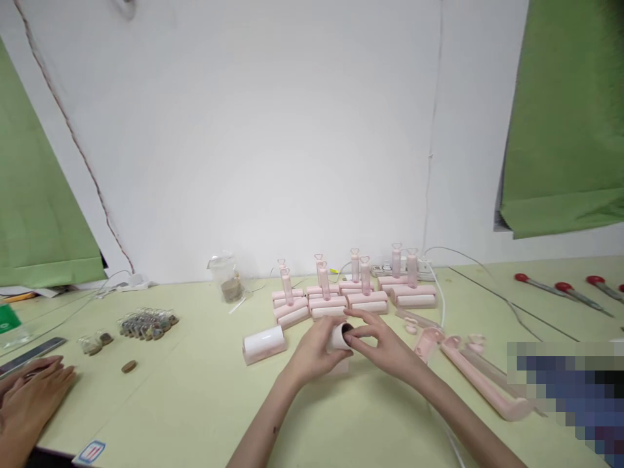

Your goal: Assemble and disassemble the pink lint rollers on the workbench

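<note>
Near the table's middle, my left hand (316,346) is closed around a white lint roller refill (338,337), whose dark open end faces right. My right hand (383,343) pinches at that open end, thumb and fingertips at its rim. A pale pink piece (340,368) shows under my hands, mostly hidden. Left of them lies another white roll (263,340) in a pink shell. Just beyond my hands stand several pink lint rollers (366,301) in rows, their clear pink handles pointing up.
Loose pink handle parts (480,377) lie to the right, with a white cable (442,299) nearby. Several red-ended tools (565,288) lie far right. At left are small glass items (147,323), a cork disc (129,366) and another person's hands (41,396). A plastic bag (227,278) stands by the wall.
</note>
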`<state>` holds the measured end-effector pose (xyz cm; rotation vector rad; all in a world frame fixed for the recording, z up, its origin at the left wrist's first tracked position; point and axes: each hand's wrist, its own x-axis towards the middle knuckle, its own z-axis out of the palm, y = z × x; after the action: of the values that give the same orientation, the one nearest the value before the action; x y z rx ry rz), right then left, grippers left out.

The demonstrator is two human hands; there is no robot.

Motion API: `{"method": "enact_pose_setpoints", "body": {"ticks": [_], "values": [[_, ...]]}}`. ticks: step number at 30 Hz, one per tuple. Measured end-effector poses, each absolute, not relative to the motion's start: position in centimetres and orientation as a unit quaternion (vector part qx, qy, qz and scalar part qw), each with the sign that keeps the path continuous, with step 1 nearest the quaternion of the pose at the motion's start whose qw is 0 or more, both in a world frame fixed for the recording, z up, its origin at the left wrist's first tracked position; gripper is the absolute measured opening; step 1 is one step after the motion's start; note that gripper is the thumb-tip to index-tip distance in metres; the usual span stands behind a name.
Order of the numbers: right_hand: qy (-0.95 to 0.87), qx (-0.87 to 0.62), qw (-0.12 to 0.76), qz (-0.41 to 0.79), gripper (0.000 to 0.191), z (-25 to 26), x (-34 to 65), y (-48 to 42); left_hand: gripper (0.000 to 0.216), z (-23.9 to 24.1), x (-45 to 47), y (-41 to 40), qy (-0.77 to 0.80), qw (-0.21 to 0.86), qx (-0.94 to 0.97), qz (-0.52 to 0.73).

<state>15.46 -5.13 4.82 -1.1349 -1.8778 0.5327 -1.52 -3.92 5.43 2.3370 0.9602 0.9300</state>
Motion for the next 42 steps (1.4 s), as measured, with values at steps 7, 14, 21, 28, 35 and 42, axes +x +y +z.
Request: {"method": "enact_pose_setpoints", "body": {"ticks": [7,14,21,28,35,42], "values": [[-0.771,-0.459,0.368,0.243,0.026,4.4,15.4,-5.2,0.04,5.5,-0.9,-3.7,0.329,0.202,0.887,0.255],[-0.534,-0.392,0.7,0.265,0.026,6.5,16.4,-5.3,0.051,5.9,-3.0,-2.6,0.433,0.181,0.811,0.349],[-0.36,-0.378,0.775,0.356,0.032,6.2,17.6,-4.2,0.053,3.7,-2.9,-3.5,0.464,0.097,0.868,0.148],[-0.378,-0.382,0.765,0.356,0.033,6.1,17.5,-4.2,0.039,3.4,-4.9,-5.5,0.427,0.131,0.867,0.219],[-0.403,-0.405,0.743,0.348,0.035,6.1,16.8,-4.6,0.06,3.8,-4.9,-4.8,0.426,0.096,0.889,0.138],[-0.417,-0.397,0.739,0.35,0.034,6.3,16.5,-5.1,0.073,2.9,-5.3,-5.3,0.394,0.059,0.911,0.106]]}}
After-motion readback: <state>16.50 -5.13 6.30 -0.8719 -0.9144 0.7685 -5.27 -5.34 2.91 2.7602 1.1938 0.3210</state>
